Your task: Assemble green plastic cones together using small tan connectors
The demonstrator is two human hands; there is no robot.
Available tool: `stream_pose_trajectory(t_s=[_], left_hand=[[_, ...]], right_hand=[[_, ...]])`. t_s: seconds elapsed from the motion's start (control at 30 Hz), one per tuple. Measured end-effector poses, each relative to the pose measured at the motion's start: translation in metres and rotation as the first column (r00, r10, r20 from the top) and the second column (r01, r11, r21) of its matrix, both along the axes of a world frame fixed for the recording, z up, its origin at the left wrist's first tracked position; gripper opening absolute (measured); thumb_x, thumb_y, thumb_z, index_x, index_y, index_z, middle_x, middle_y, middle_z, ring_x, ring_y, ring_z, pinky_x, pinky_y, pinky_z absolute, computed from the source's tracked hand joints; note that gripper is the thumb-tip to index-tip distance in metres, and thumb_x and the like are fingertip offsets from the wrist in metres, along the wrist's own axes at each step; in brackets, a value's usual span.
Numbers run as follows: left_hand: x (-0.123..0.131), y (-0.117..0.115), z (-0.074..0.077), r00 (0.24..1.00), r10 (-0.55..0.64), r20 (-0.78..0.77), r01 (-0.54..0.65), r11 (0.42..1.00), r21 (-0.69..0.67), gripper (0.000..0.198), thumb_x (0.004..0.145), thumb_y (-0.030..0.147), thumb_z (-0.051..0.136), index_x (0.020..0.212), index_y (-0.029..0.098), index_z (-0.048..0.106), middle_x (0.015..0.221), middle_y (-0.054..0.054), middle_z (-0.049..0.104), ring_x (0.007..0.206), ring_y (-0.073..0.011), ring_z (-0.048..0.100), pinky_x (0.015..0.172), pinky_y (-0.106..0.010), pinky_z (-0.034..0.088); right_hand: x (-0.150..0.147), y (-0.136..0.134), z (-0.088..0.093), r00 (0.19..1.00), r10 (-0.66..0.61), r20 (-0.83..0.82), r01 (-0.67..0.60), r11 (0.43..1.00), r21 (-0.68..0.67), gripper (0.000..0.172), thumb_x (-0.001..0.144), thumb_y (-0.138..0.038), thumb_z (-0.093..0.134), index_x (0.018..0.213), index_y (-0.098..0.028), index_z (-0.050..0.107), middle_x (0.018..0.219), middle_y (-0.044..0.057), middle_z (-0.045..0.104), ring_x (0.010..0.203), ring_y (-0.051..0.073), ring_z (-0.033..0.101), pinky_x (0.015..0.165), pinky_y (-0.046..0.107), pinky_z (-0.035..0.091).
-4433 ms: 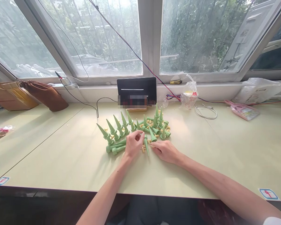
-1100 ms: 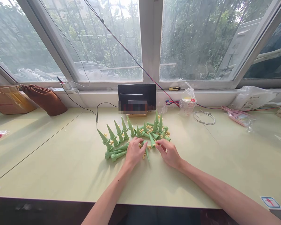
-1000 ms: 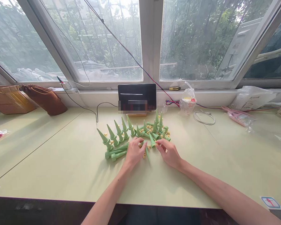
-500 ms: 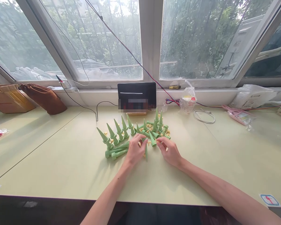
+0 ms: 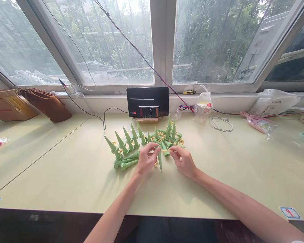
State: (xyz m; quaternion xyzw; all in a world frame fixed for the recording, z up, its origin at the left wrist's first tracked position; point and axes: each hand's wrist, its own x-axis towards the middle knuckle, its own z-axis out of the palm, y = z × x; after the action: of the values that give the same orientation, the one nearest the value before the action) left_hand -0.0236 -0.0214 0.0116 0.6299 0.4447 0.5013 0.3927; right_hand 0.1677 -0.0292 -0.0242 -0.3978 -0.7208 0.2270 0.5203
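Observation:
My left hand (image 5: 146, 159) is closed in a pinch around a green plastic spike (image 5: 160, 162), whose tapered tip points down toward the table. Facing it, my right hand (image 5: 184, 162) pinches a small, thin yellowish piece (image 5: 166, 151) that reaches toward the spike. Behind the left hand, several assembled green spikes (image 5: 128, 140) stand in a slanting row, points up. Loose long green spikes (image 5: 129, 165) lie beside that hand. Beyond both hands is a pile of green parts (image 5: 167, 143) mixed with small yellow pieces. The spike's upper end is partly hidden by my fingers.
A black tablet with a phone (image 5: 149, 112) before it leans at the window sill. A bagged cup (image 5: 204, 106), a coiled white cable (image 5: 221, 125) and a pink-handled item (image 5: 258, 123) lie to the right. A brown pouch (image 5: 47, 104) and a cardboard box (image 5: 7, 104) stand left.
The spike in my left hand has swung slightly, its tip now a little farther right. The yellowish piece in my right hand shows more plainly between the hands.

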Motion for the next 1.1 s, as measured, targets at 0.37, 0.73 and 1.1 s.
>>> stream_pose_trajectory(t_s=[0.37, 0.73, 1.1], left_hand=[[0.0016, -0.0001, -0.0014, 0.999, -0.046, 0.026, 0.047, 0.999, -0.015, 0.025, 0.087, 0.043, 0.065, 0.094, 0.019, 0.063, 0.067, 0.004, 0.048, 0.048, -0.0082, 0.05, 0.042, -0.022, 0.05], [0.0018, 0.0004, -0.005, 0.996, -0.073, 0.053, 0.074, 0.997, -0.022, 0.026, 0.086, 0.043, 0.067, 0.094, 0.018, 0.064, 0.069, 0.002, 0.054, 0.047, -0.0084, 0.053, 0.043, -0.023, 0.05], [0.0019, -0.0013, -0.0037, 0.996, -0.075, 0.038, 0.076, 0.996, -0.035, 0.027, 0.087, 0.044, 0.066, 0.096, 0.018, 0.065, 0.072, 0.001, 0.054, 0.048, -0.0086, 0.055, 0.043, -0.023, 0.05]], right_hand=[[0.0004, -0.0011, 0.0031, 0.999, 0.04, 0.011, -0.04, 0.999, 0.008, 0.018, 0.1, -0.034, 0.051, 0.099, -0.02, 0.062, 0.086, 0.004, 0.066, 0.052, 0.011, 0.052, 0.048, 0.025, 0.043], [0.0008, -0.0013, 0.0045, 0.998, 0.054, 0.036, -0.055, 0.998, 0.041, 0.018, 0.1, -0.035, 0.052, 0.099, -0.021, 0.064, 0.087, 0.005, 0.065, 0.051, 0.01, 0.051, 0.046, 0.024, 0.043], [0.0008, -0.0021, 0.0065, 0.997, 0.065, 0.037, -0.067, 0.996, 0.055, 0.02, 0.1, -0.035, 0.051, 0.098, -0.021, 0.064, 0.087, 0.004, 0.063, 0.052, 0.01, 0.05, 0.048, 0.025, 0.043]])
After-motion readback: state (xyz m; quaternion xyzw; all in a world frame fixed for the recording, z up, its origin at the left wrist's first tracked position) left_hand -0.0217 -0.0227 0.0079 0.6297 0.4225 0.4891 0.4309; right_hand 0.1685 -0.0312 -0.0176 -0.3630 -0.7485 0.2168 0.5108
